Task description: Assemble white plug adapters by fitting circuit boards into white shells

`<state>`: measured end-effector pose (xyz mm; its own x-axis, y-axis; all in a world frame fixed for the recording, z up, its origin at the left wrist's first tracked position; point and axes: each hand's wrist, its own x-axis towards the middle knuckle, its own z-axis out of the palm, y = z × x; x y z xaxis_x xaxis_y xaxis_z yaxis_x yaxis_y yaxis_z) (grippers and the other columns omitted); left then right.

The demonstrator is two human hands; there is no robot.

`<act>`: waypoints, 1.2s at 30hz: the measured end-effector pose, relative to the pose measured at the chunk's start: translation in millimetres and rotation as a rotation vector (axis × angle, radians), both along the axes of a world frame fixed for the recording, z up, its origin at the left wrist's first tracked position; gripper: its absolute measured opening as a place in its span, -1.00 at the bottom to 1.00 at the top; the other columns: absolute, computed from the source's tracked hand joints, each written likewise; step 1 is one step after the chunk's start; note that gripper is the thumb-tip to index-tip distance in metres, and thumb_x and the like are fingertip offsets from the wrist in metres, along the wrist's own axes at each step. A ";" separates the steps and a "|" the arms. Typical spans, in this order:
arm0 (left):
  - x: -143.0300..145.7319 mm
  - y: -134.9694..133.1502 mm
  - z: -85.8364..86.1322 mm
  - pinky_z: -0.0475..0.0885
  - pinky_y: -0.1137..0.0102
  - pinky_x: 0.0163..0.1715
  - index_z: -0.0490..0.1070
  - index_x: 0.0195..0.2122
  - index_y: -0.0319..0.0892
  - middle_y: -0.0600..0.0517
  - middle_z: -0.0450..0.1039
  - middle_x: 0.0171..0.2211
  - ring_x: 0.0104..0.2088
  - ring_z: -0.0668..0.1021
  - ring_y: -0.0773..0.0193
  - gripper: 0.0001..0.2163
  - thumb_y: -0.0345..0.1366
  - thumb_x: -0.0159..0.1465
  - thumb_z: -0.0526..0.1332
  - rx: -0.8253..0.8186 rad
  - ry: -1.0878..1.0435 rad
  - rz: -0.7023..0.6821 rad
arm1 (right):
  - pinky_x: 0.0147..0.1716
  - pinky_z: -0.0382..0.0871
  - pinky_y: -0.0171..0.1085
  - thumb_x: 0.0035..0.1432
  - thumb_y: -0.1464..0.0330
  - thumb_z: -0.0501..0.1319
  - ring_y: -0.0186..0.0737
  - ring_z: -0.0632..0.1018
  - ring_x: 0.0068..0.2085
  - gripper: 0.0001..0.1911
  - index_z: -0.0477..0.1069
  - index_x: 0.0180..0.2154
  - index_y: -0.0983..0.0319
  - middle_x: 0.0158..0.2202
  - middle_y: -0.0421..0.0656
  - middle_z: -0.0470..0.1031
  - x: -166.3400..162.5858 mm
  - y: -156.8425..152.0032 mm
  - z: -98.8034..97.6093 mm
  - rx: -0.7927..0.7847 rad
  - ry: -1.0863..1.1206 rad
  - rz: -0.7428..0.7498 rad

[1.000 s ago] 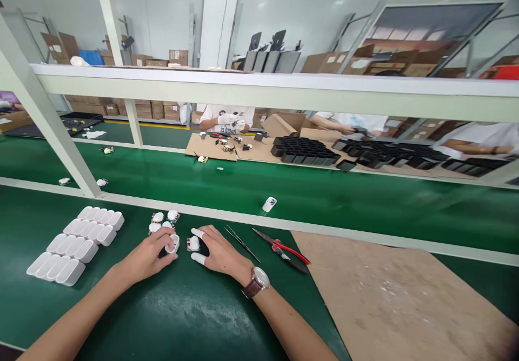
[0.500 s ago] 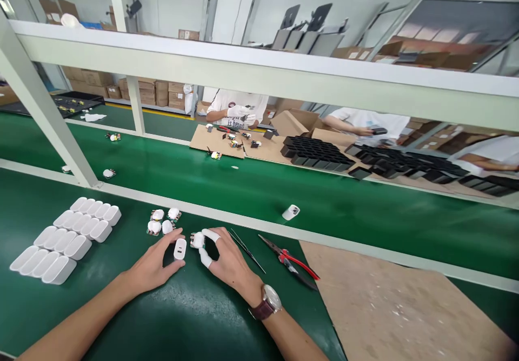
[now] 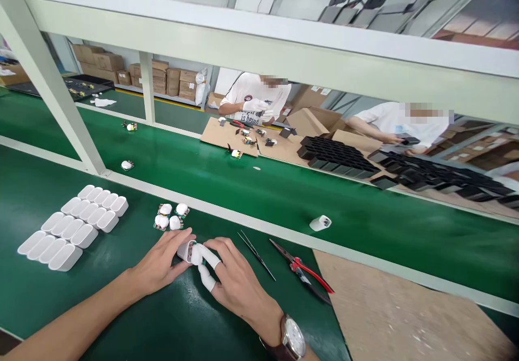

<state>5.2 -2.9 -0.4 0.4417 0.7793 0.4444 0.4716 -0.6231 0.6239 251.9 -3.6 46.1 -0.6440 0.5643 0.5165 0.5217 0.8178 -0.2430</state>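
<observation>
My left hand and my right hand meet over a small white charger shell on the green bench. Both pinch it, the left from the left side, the right with white finger cots on thumb and forefinger. Just beyond lie several small white parts on circuit boards. Rows of empty white shells stand to the left. A watch sits on my right wrist.
Tweezers and red-handled cutters lie right of my hands, beside a brown cardboard sheet. One white charger rides the green conveyor. Across it, two people work at black trays. A white frame post stands at left.
My hands have come together: the shell from my left hand and the part in my right now meet. The charger on the conveyor has drifted right.
</observation>
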 end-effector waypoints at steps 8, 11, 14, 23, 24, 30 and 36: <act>1.0 -1.7 2.2 0.49 -0.02 0.23 -0.10 0.52 0.01 -0.17 0.45 0.25 0.27 0.47 -0.02 -0.31 -0.33 0.47 0.24 0.002 0.023 0.001 | -0.01 0.50 0.07 0.21 0.65 0.18 0.13 0.40 0.08 -0.62 0.39 0.04 0.30 0.08 0.10 0.39 1.1 -0.5 2.0 -0.018 -0.044 0.017; 1.6 -1.1 5.2 0.50 -0.02 0.21 -0.11 0.52 0.00 -0.17 0.47 0.23 0.26 0.48 -0.02 -0.30 -0.33 0.47 0.25 0.024 0.018 -0.003 | 0.03 0.49 0.09 0.23 0.64 0.17 0.13 0.40 0.09 -0.62 0.39 0.06 0.29 0.08 0.10 0.40 0.6 0.0 2.7 -0.031 -0.048 0.012; 1.9 -0.9 7.0 0.51 -0.02 0.20 -0.12 0.52 0.00 -0.16 0.48 0.23 0.25 0.47 -0.02 -0.29 -0.34 0.47 0.25 0.026 0.022 -0.010 | 0.03 0.50 0.09 0.25 0.62 0.15 0.12 0.39 0.10 -0.63 0.38 0.07 0.28 0.08 0.09 0.40 -0.5 0.2 2.3 -0.038 -0.047 0.014; 2.8 -2.2 4.1 0.48 -0.05 0.20 -0.12 0.51 0.03 -0.15 0.49 0.23 0.23 0.49 -0.04 -0.28 -0.34 0.45 0.26 0.007 0.042 -0.019 | 0.03 0.51 0.09 0.31 0.57 0.20 0.12 0.43 0.10 -0.68 0.40 0.07 0.27 0.10 0.09 0.42 -0.8 0.5 -0.3 -0.071 -0.073 0.028; 2.7 -2.5 4.0 0.47 -0.06 0.21 -0.12 0.51 0.05 -0.13 0.49 0.24 0.24 0.49 -0.04 -0.27 -0.34 0.45 0.27 -0.017 0.034 -0.018 | 0.04 0.52 0.08 0.33 0.56 0.21 0.11 0.44 0.11 -0.68 0.40 0.09 0.26 0.11 0.08 0.43 -0.5 1.1 -0.2 -0.074 -0.054 0.029; 1.9 -6.8 2.1 0.57 0.11 0.14 -0.15 0.50 0.11 -0.08 0.42 0.31 0.15 0.59 0.10 -0.25 -0.30 0.43 0.28 -0.327 -0.055 -0.071 | -0.03 0.55 -0.03 0.36 0.51 0.29 -0.02 0.52 0.01 -0.67 0.40 0.11 0.19 0.04 -0.01 0.53 -4.2 1.8 4.7 -0.109 0.154 0.082; 3.4 -7.9 -0.5 0.49 0.07 0.24 -0.06 0.48 0.12 -0.04 0.41 0.32 0.23 0.54 0.08 -0.28 -0.29 0.40 0.29 -0.445 -0.056 -0.055 | 0.10 0.51 0.11 0.42 0.38 0.27 0.12 0.46 0.22 -0.72 0.45 0.13 0.16 0.18 0.02 0.48 -5.4 -1.1 8.6 -0.197 -0.024 0.020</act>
<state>8.6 -10.8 -1.0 0.4726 0.8761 0.0956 0.4035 -0.3115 0.8603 246.5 -4.7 54.7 -0.6670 0.6397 0.3820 0.5129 0.7661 -0.3873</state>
